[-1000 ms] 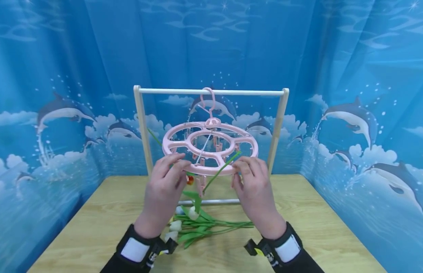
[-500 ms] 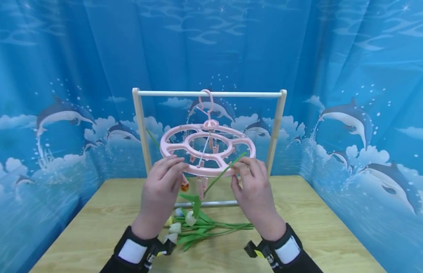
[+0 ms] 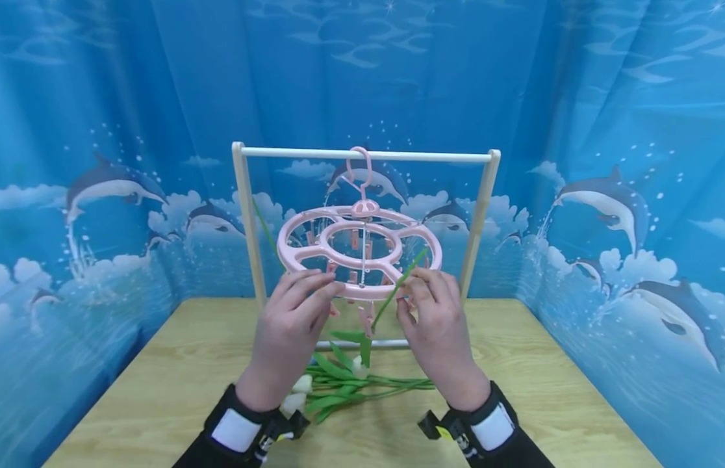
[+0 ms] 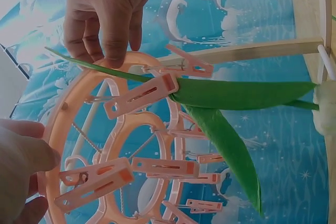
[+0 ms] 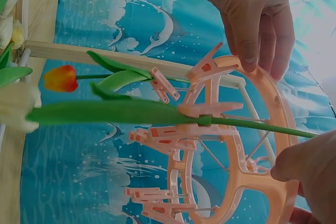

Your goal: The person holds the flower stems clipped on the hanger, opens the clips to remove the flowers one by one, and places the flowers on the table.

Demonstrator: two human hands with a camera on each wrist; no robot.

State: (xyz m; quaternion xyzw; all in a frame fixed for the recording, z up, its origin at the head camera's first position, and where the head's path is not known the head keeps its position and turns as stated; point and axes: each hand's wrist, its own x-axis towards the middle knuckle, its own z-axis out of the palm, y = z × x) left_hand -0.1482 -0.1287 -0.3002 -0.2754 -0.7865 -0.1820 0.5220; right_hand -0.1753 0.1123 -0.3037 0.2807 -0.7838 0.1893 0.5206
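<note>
A round pink clip hanger (image 3: 362,294) hangs by its hook (image 3: 368,175) from the white rod of a rack. My left hand (image 3: 293,318) pinches its front rim at the left; my right hand (image 3: 437,312) pinches the rim at the right. Between them, a pink clothespin (image 4: 142,95) on the rim holds an artificial white tulip (image 5: 18,109), head down, its green stem (image 3: 397,289) slanting up past my right fingers. Farther round, another clip holds an orange-red tulip (image 5: 60,78), visible in the right wrist view. Several other clips dangle unoccupied.
Below the hanger, a bunch of white tulips with green stems (image 3: 392,383) lies on the wooden table (image 3: 146,403). The rack's wooden posts (image 3: 482,214) stand on either side, with a metal bar (image 3: 392,343) low between them. A blue dolphin curtain (image 3: 362,71) surrounds the table.
The hanger has turned a little; its front clip with the white tulip has shifted right. In the head view the orange-red bloom has gone out of sight. Both hands stay at the rim.
</note>
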